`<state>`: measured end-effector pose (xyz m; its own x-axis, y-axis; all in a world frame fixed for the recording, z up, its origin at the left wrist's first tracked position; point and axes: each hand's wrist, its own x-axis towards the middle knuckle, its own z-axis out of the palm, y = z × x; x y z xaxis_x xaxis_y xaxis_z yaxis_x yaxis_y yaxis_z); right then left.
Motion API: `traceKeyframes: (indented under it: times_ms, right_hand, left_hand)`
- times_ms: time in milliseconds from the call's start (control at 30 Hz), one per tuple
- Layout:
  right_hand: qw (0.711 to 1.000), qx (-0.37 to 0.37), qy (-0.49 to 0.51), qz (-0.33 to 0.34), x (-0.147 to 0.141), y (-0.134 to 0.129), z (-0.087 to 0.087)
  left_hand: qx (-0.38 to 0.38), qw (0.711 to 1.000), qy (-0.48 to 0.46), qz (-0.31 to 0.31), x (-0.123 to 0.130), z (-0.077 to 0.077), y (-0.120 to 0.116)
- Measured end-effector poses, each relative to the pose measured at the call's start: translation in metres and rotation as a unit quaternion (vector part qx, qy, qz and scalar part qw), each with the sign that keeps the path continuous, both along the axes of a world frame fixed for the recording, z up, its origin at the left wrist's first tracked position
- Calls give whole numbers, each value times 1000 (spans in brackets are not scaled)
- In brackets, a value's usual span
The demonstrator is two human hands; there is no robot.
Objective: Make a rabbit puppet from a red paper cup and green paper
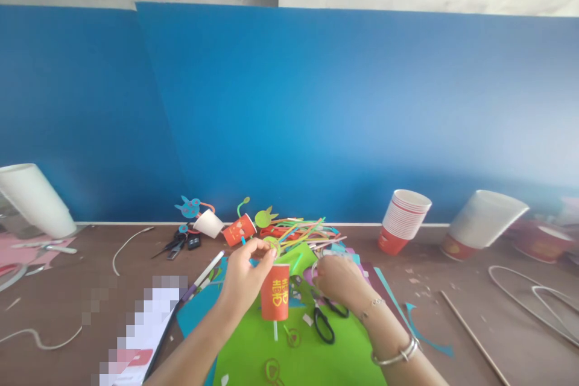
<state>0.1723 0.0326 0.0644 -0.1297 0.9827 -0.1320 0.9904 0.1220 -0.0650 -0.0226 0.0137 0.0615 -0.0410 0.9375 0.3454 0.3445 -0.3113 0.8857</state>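
Observation:
My left hand (pixel 246 271) is closed, thumb and fingertips pinching a small round green paper piece (pixel 272 245). Just below it is a red paper cup (pixel 275 298) with yellow lettering; a short white straw (pixel 275 330) shows under the cup. Over the paper pile to the right hovers my right hand (pixel 341 277), back of the hand up and fingers smeared and mostly hidden. Black-handled scissors (pixel 324 325) lie beneath that hand on a green paper sheet (pixel 335 362). Paper cut-outs (pixel 272 369) rest on the same sheet.
Behind the hands lie many coloured straws (pixel 303 232) and cups with paper animal heads, one a blue head (pixel 190 207). Stacked cups (pixel 404 220) stand at right. A blurred-out phone or sheet (pixel 149 313) and a marker (pixel 208 271) lie left. A thin stick (pixel 473 335) lies right.

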Motion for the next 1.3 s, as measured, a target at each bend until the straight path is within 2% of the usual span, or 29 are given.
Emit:
traceKeyframes:
  times_ms: [200,400,533,733,900,1000,1100,1300]
  right_hand:
    - [999,-22,-24,2,-2,-4,2]
    - [999,-30,-24,26,-4,-5,2]
    - [999,-11,-7,34,-7,-5,0]
    - [985,61,147,64,-11,-4,0]
    - [997,61,43,-1,11,15,-9]
    - [999,43,23,-19,27,27,-15]
    - [997,63,12,-47,39,34,-20]
    - [995,63,-7,-79,49,40,-30]
  left_hand:
    - [-7,999,12,-30,1,-3,3]
    - [6,998,52,-31,1,-7,4]
    - [-6,997,67,-35,2,-8,4]
    - [-6,997,62,-44,3,-8,4]
    - [13,997,63,-38,3,-8,5]
    - [15,997,62,-36,3,-9,5]
    - [21,998,51,-30,3,-10,5]
    - [21,999,41,-18,4,-10,4]
